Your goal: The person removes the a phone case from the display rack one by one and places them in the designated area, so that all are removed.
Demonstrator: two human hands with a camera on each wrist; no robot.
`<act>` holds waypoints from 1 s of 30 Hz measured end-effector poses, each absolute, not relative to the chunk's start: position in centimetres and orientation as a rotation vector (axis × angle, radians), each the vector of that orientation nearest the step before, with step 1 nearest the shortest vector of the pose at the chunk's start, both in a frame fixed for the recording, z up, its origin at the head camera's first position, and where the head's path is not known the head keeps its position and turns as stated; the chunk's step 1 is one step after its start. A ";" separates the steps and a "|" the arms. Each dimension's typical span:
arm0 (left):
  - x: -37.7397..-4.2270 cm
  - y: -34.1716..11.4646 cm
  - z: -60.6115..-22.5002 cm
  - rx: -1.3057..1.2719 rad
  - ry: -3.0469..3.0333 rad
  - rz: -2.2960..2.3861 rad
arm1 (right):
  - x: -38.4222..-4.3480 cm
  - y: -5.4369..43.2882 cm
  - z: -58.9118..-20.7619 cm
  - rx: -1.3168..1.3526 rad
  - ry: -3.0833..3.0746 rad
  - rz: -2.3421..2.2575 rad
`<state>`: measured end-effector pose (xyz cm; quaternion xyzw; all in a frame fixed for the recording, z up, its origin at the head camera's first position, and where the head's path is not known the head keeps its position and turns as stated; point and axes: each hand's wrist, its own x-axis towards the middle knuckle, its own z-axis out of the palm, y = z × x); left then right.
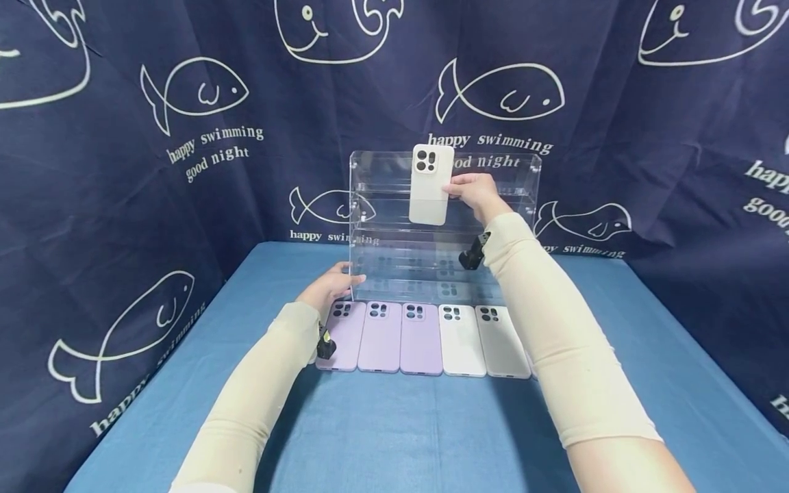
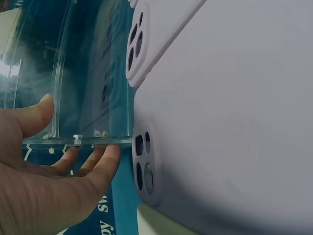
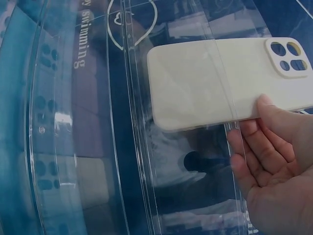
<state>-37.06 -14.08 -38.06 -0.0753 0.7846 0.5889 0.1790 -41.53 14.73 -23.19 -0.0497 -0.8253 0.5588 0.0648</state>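
My right hand (image 1: 476, 192) pinches a cream phone case (image 1: 429, 181) by its right edge, thumb across the back. The case stands upright at the upper tier of a clear acrylic display rack (image 1: 445, 161). In the right wrist view, the lower part of that case (image 3: 188, 85) shows through a clear front panel. My left hand (image 1: 331, 285) grips the rack's left side panel, with the thumb on the inner side and fingertips (image 2: 113, 152) against the outer face. The rack's lower tiers show faint reflections of cases.
In front of the rack lies a row of phone cases, with lilac ones (image 1: 421, 346) to the left and white ones (image 1: 464, 346) to the right. My right forearm covers the row's right end. A blue cloth (image 1: 394, 424) covers the table; a dark fish-print curtain (image 1: 203, 198) hangs behind.
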 end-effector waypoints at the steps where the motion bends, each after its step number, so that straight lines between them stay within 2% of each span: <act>1: -37.1 -14.1 -38.0 -0.209 2.218 1.668 | -41.5 14.7 -23.1 -0.151 -2.488 1.683; 15: -37.1 -14.5 -38.3 -0.211 2.231 1.666 | -41.4 14.3 -23.3 -0.133 -2.451 1.712; 30: -36.9 -14.2 -37.9 -0.207 2.210 1.667 | -41.3 15.5 -22.2 -0.061 -2.299 1.956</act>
